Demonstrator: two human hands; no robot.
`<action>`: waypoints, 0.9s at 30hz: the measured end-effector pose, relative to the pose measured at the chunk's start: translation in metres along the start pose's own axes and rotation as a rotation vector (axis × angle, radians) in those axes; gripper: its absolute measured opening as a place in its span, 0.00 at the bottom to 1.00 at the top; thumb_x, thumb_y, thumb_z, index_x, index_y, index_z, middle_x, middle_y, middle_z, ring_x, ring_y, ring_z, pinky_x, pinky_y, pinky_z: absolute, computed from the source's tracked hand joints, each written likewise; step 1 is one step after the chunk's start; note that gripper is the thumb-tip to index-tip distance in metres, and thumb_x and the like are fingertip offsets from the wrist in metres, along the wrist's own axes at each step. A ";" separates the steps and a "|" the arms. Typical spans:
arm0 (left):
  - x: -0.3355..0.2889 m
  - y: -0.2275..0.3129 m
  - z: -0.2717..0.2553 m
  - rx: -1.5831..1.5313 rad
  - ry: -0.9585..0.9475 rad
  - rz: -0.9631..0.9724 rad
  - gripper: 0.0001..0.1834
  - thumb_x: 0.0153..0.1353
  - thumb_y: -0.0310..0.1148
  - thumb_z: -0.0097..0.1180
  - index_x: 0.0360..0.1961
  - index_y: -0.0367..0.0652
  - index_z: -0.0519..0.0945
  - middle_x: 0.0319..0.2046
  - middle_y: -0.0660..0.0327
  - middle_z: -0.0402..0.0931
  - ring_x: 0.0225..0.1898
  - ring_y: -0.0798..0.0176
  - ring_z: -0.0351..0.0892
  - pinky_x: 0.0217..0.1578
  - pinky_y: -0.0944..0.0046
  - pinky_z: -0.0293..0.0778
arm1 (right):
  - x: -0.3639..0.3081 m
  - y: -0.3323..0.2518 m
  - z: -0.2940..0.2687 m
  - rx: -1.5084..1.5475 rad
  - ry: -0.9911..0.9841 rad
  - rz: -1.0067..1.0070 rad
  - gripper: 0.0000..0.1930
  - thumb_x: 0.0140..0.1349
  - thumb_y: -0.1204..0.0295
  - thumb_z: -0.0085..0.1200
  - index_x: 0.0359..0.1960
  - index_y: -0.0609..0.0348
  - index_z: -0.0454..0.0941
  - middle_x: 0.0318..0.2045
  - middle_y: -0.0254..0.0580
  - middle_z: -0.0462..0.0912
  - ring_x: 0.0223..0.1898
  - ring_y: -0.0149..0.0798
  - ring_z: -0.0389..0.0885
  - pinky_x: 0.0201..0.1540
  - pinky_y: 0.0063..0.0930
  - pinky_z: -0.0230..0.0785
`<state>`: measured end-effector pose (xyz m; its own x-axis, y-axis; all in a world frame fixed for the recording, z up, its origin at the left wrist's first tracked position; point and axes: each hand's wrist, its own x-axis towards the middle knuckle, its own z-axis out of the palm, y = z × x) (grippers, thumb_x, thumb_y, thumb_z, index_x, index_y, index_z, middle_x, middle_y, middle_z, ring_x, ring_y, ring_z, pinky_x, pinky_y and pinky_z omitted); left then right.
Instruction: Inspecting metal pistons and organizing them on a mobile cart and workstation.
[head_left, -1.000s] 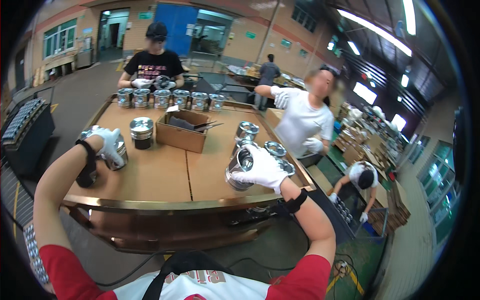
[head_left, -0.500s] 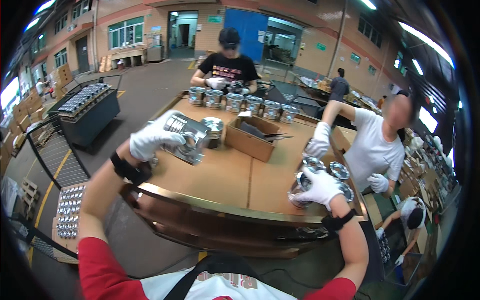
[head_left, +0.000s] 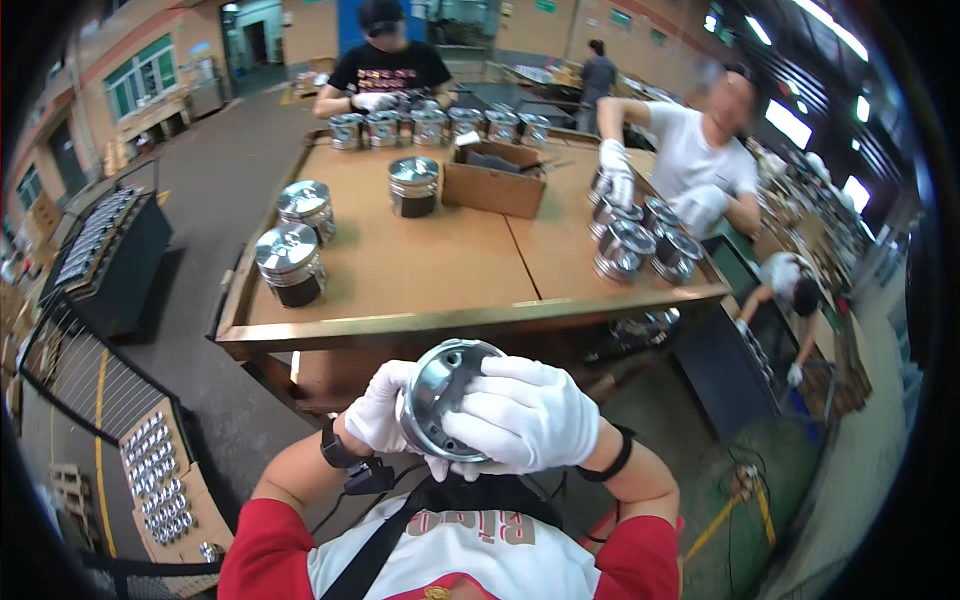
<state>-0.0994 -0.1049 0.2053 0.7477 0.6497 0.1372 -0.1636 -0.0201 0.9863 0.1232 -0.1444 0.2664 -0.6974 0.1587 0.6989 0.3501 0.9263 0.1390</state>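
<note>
Head view: now clasping piston (head_left: 430, 392) between left hand (head_left: 383, 408) and right hand (head_left: 525, 412), beyond near edge of tabletop (head_left: 430, 270); no longer reaching apart, apparently attending to one piece.

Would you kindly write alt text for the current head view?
A gloved left hand and right hand hold a metal piston, hollow end showing; beyond, a brown table bears more pistons and a cardboard box, two people beside it.

Long white tubular ceiling lights (head_left: 835, 29) blaze at upper right, glare glinting off the round silver metal pistons (head_left: 288, 251); shadow gathers under the tan, metal-edged counter (head_left: 450, 275), while lines bow outward (corners pure black).
</note>
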 end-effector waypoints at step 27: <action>0.050 -0.140 0.111 -1.119 -0.904 -0.722 0.63 0.61 0.80 0.24 0.61 0.18 0.66 0.52 0.24 0.74 0.43 0.30 0.84 0.36 0.45 0.86 | -0.148 -0.102 -0.007 1.316 1.408 1.736 0.19 0.73 0.57 0.51 0.52 0.60 0.79 0.47 0.43 0.86 0.48 0.41 0.84 0.55 0.40 0.77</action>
<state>0.0330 -0.1540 0.0843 0.9231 -0.3707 0.1024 0.3125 0.8782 0.3622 0.1948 -0.2645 0.1536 0.3463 0.8545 -0.3873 -0.8071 0.0609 -0.5873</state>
